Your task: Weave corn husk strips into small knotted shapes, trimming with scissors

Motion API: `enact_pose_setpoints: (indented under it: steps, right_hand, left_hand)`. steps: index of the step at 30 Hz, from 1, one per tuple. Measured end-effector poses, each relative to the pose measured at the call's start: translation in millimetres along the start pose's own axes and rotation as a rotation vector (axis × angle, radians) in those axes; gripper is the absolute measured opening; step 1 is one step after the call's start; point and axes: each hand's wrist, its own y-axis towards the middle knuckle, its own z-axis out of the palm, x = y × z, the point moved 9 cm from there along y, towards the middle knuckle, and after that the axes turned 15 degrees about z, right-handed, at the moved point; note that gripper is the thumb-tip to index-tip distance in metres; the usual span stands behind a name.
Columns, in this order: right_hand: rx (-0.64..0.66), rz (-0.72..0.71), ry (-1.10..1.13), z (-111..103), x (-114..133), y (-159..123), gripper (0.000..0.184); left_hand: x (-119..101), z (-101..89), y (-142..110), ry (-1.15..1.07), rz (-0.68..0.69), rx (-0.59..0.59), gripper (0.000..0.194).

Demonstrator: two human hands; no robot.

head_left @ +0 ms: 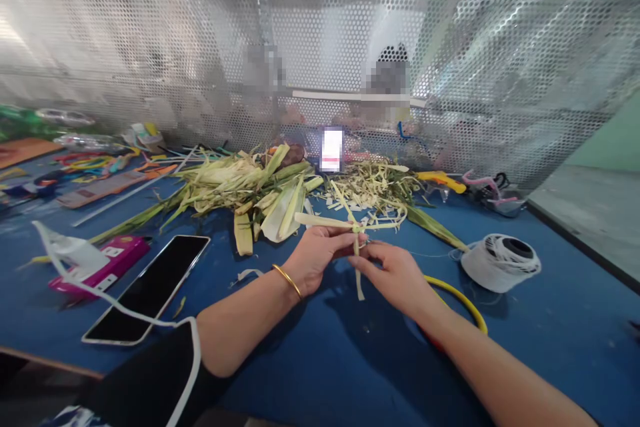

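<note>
Pale strips of corn husk (356, 229), crossed and joined at a small knot, are held up above the table. My left hand (320, 250), with a gold bangle at the wrist, pinches them from the left, thumb pressed against the fingers. From the right, my right hand (393, 273) grips the same strips near the knot with closed fingertips. One strip hangs down between the hands, and others stick out to both sides. A thin thread runs from near my right hand toward a white thread spool (500, 263) on the right.
Behind my hands lie a heap of corn husks (220, 180) and shredded scraps (375, 187). A phone (150, 290) and a magenta box (103, 270) are at left. A yellow loop (465, 300) lies under my right arm. A perforated metal screen (325, 27) closes the back.
</note>
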Motion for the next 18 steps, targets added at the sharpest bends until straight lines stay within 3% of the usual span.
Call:
enact_pose_setpoints:
  steps: [3, 9, 11, 16, 18]
  right_hand:
    - [0.08, 0.022, 0.091, 15, -2, 0, 0.027]
    - [0.027, -0.168, -0.031, 7, 21, -15, 0.028]
    - [-0.049, -0.24, -0.137, -1, 28, -18, 0.032]
    - [-0.441, -0.289, -0.309, -37, 26, -17, 0.021]
    - [-0.41, -0.283, -0.367, -33, 22, -12, 0.018]
  left_hand:
    - [2, -0.7, -1, -0.022, 0.009, -0.019, 0.02]
    - [10, -3.3, -4, -0.067, -0.029, -0.07, 0.015]
    - [9, -4.0, -4, -0.055, -0.045, -0.068, 0.011]
    - [5, -6.4, -3, -0.002, -0.106, -0.073, 0.008]
    - [6, -5.6, -4, 0.039, -0.121, -0.055, 0.01]
